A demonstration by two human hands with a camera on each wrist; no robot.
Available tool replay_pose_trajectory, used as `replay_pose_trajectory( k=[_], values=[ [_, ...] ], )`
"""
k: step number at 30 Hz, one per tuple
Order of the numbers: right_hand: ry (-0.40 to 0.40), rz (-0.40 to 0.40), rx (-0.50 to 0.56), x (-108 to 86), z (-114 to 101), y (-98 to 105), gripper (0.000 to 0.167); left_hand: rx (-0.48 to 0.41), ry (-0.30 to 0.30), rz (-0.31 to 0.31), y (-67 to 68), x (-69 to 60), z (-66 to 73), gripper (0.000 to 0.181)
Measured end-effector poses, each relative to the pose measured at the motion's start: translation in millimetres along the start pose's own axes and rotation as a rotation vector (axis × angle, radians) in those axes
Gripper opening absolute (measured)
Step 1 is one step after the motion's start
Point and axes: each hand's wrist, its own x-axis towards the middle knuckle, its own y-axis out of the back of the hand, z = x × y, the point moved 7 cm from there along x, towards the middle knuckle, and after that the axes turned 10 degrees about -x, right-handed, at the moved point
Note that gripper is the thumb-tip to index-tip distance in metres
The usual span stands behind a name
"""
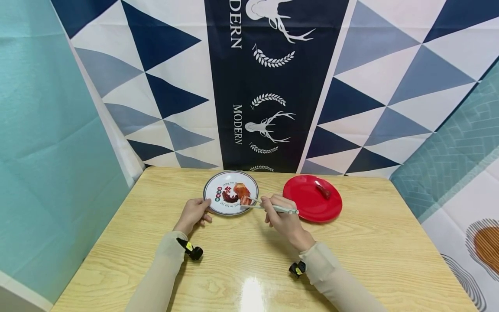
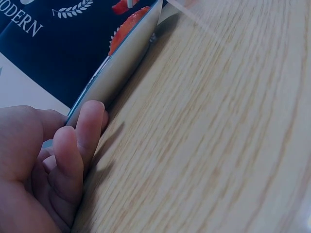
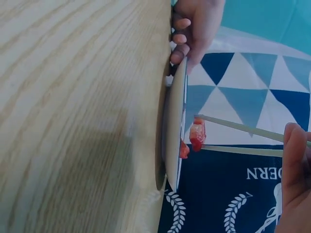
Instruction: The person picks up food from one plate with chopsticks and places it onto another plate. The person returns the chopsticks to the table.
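Note:
A white plate (image 1: 212, 184) with a dark rim and printed figures stands near the table's back edge. My left hand (image 1: 193, 213) holds its near left rim, thumb on top and fingers underneath. In my right hand (image 1: 284, 220) is a pair of pale green chopsticks (image 1: 287, 210), reaching leftward over the plate. Between their tips is a small red piece of food (image 3: 197, 134), held just off the plate in the right wrist view. More orange-red food (image 1: 241, 190) lies on the plate, beside a dark red printed figure.
To the right, a red plate (image 1: 304, 206) carries a small dark red piece (image 1: 322, 191). Both plates stand on a wooden table (image 1: 234, 251). A patterned cloth (image 1: 175, 86) hangs behind the table's back edge.

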Motion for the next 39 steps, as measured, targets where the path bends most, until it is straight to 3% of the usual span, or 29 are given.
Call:
replay_pose_trajectory(
  k=[13,39],
  values=[
    [-0.122,-0.055,0.008,-1.8,5,-12,0.036,-0.001,0.008,0.003,0.3,1.8,-1.3,0.034],
    [-0.153,-0.087,0.014,-3.7,16,-3,0.028,0.001,0.004,0.005,1.2,4.0,-2.6,0.035]
  ],
)
